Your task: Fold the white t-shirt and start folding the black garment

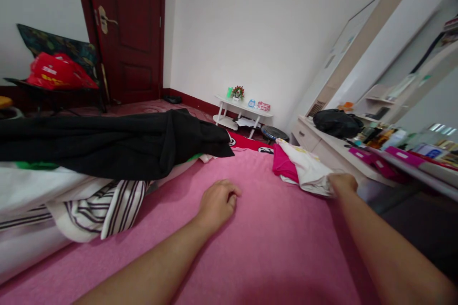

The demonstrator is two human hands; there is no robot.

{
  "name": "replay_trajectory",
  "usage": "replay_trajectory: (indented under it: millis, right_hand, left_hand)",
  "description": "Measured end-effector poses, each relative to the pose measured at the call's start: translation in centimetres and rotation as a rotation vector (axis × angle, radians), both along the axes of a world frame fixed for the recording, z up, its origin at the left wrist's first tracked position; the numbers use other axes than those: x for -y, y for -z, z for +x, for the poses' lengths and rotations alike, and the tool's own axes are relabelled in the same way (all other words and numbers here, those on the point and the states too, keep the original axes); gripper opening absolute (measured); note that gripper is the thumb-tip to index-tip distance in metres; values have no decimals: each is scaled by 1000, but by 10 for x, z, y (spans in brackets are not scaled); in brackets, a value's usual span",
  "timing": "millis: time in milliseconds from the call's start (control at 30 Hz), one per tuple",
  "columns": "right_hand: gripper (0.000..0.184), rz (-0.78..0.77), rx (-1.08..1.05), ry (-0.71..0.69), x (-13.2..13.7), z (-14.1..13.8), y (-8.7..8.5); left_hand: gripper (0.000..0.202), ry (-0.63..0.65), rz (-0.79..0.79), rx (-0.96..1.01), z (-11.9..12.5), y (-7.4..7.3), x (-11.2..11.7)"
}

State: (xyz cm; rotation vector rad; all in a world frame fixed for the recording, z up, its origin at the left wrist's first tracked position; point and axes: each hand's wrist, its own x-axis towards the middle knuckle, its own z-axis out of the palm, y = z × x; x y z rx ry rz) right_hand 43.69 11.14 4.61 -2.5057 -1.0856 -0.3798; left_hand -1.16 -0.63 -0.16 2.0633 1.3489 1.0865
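Note:
My left hand (217,201) rests on the pink bedcover (257,238) with its fingers curled under, and nothing shows in it. At the bed's right edge my right hand (341,184) is closed on the near corner of a white garment (307,167). That garment lies over a folded magenta one (282,164). A heap of clothes fills the left side of the bed: a black garment (114,145) on top, a striped white one (107,207) beneath it.
A white dresser (334,152) to the right of the bed carries a black bag (336,122), bottles and pink boxes. A small white side table (243,109) stands by the far wall. A dark red door (127,28) and a chair with a red bag (57,72) are at back left.

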Motion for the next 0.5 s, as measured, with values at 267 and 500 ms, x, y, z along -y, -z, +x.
replay_trajectory:
  millis: [267, 500]
  right_hand:
    - [40, 120, -241, -463, 9, -81, -25]
    - [55, 489, -266, -593, 2, -125, -26]
  left_hand:
    - [25, 11, -1, 1, 0, 0, -1]
    - [25, 13, 5, -8, 0, 0, 0]
